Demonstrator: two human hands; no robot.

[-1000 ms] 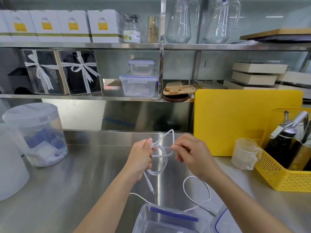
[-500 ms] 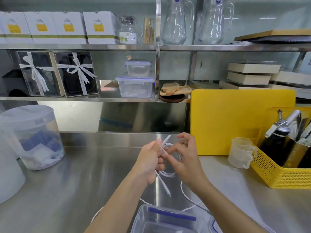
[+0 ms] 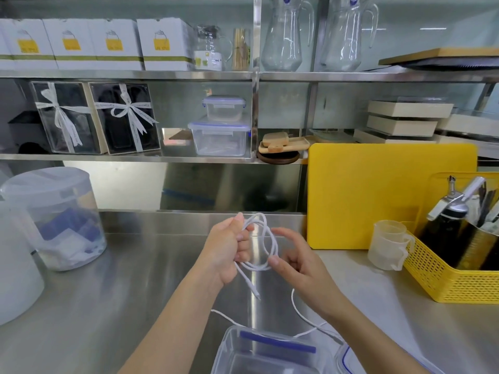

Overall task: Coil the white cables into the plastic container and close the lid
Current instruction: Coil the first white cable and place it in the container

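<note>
My left hand [image 3: 229, 249] is shut on a white cable [image 3: 271, 238], pinching several loops of it above the steel counter. One plug end dangles below the hand. My right hand [image 3: 295, 261] sits just right of the coil with fingers spread, its fingertips touching the loop's right side. More white cable [image 3: 299, 313] lies loose on the counter below. A clear plastic container [image 3: 270, 352] with a blue latch stands open at the bottom edge, nothing visible inside. Its lid [image 3: 344, 357] with a blue seal line lies to its right, mostly hidden by my right arm.
A large clear lidded tub [image 3: 58, 217] stands at the left. A yellow cutting board [image 3: 388, 195] leans at the back right, with a measuring cup [image 3: 388, 245] and a yellow basket [image 3: 456, 263] of utensils in front. Shelves behind hold boxes and containers.
My hands have drawn apart a little; the right hand has let go its pinch and opened beside the coil. The loops in my left hand have widened.
</note>
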